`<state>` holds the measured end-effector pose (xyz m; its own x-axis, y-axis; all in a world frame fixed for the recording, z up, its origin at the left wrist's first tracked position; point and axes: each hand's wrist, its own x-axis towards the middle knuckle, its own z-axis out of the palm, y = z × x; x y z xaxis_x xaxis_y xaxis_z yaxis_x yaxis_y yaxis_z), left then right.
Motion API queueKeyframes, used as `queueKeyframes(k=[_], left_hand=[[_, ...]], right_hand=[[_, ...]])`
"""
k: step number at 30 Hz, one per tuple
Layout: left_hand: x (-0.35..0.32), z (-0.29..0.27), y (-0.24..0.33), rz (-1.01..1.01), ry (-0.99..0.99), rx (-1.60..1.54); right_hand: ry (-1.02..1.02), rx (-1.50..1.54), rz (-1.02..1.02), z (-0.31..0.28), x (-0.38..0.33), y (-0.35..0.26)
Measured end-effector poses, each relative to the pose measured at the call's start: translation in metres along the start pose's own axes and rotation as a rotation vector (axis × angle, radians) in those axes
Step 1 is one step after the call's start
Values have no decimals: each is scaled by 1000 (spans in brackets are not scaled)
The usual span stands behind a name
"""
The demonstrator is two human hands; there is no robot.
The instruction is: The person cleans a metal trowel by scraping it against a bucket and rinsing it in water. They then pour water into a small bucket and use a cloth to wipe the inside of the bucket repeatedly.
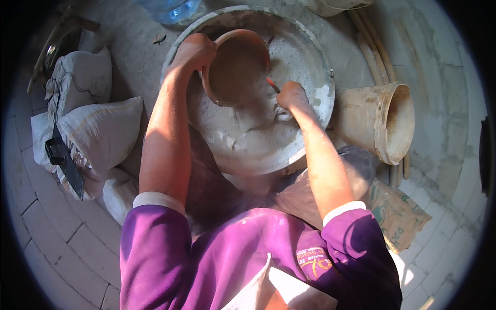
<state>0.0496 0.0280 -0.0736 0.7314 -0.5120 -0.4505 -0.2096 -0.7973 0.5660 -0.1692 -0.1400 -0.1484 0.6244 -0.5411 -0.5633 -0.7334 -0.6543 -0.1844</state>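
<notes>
A large round basin [324, 103] full of pale grey powder sits in front of my legs. Over its left side my left hand [196, 51] is closed on the rim of a reddish-brown round bowl [243, 36], which is tilted with its mouth facing me. The inside of the bowl looks grey-brown, and dust blurs its lower edge above the powder. My right hand [292, 97], closed, grips a small tool with a red part [273, 84] pointing toward the bowl. The tool's working end cannot be made out.
White sacks [103, 129] are piled at the left, with a dark buckled strap [67, 165] across them. A dirty bucket [372, 116] lies on its side at the right, near long poles [371, 46]. A blue clear bottle [170, 10] stands behind the basin; a brown paper sack [400, 214] lies lower right.
</notes>
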Motion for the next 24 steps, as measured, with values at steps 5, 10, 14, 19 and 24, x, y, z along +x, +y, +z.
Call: queueKeyframes(k=[5,10,14,19,24], left_hand=[[-2,-3,1,-5,-9,1],[10,-4,-6,-23,-52,2],[14,1,-3,-20,-52,29],[32,3,-26,-30,26,-18],[31,-11,-32,-73,38,-77]], right_hand=[[-104,-105,-159,-59,-24,-15],[1,-230,-230,-112,-33,6],[10,-36,-145,-141,-31,23],[24,272,-190,-169,-50,-5],[205,307,-249,-192,-52,25]])
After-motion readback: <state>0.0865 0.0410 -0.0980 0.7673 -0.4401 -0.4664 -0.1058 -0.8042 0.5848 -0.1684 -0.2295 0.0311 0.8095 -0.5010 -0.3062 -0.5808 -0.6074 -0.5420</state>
